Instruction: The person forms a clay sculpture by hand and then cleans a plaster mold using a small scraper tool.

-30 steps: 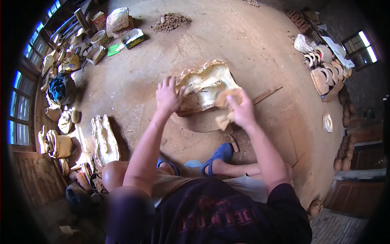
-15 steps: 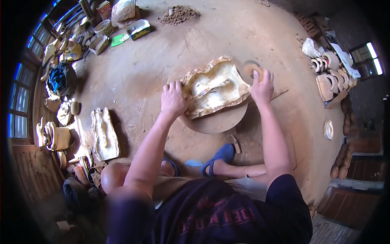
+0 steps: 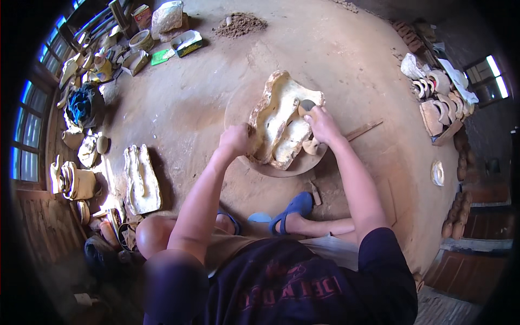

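Note:
A whitish plaster mould [image 3: 283, 114] with rough brown edges and a long raised ridge inside lies on a round board [image 3: 236, 101] on the floor. My left hand [image 3: 236, 140] is closed on the mould's left edge, its fingertips hidden. Over the mould's right side, my right hand [image 3: 324, 127] is closed round a spool-shaped clay-coloured tool [image 3: 310, 146]. One flared end of the tool shows below the fingers and a darker rounded end above them. I cannot tell whether the tool touches the mould.
A second plaster mould [image 3: 143, 181] lies at the left. Beyond the board's right side is a wooden stick [image 3: 364, 130], and a small tool [image 3: 315, 192] lies near my blue shoe [image 3: 297, 208]. A soil heap [image 3: 241, 25] sits far off. Curved pieces [image 3: 447, 108] are stacked at right.
The mould has turned, its long side now running more away from me. My right hand has moved left with the tool, from beside the mould to over its right side.

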A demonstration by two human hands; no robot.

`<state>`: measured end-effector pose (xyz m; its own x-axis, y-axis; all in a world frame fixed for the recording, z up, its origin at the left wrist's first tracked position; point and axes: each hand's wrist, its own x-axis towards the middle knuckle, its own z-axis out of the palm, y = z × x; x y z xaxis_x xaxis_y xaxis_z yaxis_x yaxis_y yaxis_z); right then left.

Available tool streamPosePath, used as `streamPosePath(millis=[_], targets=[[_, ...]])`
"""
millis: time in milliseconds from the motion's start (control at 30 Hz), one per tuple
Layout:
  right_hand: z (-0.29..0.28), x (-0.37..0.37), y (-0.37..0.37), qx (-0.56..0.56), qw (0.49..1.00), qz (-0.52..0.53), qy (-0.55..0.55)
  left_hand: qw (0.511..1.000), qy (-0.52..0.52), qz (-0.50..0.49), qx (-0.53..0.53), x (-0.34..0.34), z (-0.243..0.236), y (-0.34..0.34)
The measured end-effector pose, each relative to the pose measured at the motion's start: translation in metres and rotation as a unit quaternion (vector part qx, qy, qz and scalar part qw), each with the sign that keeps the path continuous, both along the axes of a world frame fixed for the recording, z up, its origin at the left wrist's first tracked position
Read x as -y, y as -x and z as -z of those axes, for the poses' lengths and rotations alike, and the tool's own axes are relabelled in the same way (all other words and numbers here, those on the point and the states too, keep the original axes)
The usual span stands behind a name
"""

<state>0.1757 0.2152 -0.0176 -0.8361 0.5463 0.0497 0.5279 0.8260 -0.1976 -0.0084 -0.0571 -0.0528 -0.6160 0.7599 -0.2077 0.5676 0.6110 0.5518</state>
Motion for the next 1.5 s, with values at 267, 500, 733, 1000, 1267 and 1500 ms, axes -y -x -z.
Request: streamPosePath(millis=[267,500,733,1000,1267,1500], targets=[[-0.021,0.04,0.004,-0.224,0.973,0.043,0.027,0.995,-0.037,0.027,0.09,0.004,-0.002,-0.015],[-0.04,0.055,-0.006,-0.281,0.958,0.049,0.013,0.993,-0.046,-0.032,0.107,0.004,0.001,-0.04],[-0.028,0.078,-0.028,-0.086,0.995,-0.05,0.003,0.988,-0.09,-0.077,0.101,0.007,0.023,-0.059],[-0.029,0.096,-0.06,0.043,0.998,-0.028,0.041,0.976,-0.104,-0.105,0.159,-0.001,0.028,-0.087],[-0.011,0.111,-0.09,0.03,0.997,-0.022,0.072,0.957,-0.049,-0.061,0.279,-0.002,0.027,-0.092],[-0.043,0.11,-0.115,-0.2,0.834,0.054,0.512,0.85,-0.195,0.054,0.486,-0.005,-0.059,-0.109]])
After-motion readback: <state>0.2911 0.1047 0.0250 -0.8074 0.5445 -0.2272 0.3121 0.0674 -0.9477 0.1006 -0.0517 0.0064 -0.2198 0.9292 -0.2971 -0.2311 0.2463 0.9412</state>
